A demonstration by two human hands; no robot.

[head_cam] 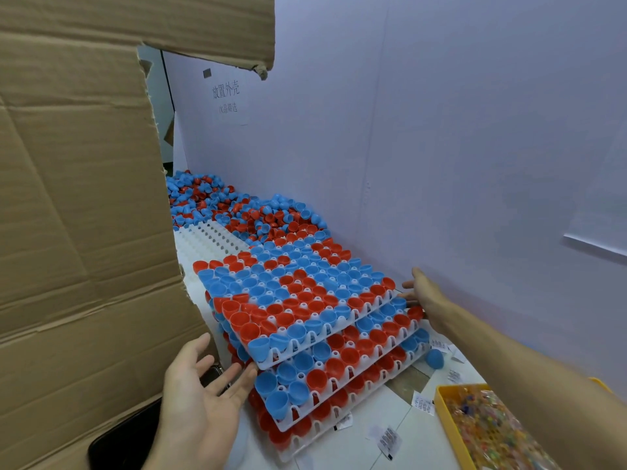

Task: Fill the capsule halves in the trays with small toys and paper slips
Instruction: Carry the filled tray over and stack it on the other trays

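Here a stack of white trays [339, 337] sits on the table, each loaded with red and blue capsule halves [298, 290], open side up. The left hand [200, 398] is spread, palm up, fingertips at the near left corner of the top tray. The right hand [424, 296] is also spread, fingers straight, against the stack's far right edge. Neither pinches anything.

Likely step: lifting or shifting the top tray to a working spot. To do it well, both hands should slide under opposite edges and keep the tray level, since the halves sit loose and would tip out.

A yellow bin [441, 412] of small toys waits at the right. Paper slips [388, 439] lie scattered nearby. A loose pile of halves [217, 201] lies beyond the trays. A cardboard box [78, 198] crowds the left.
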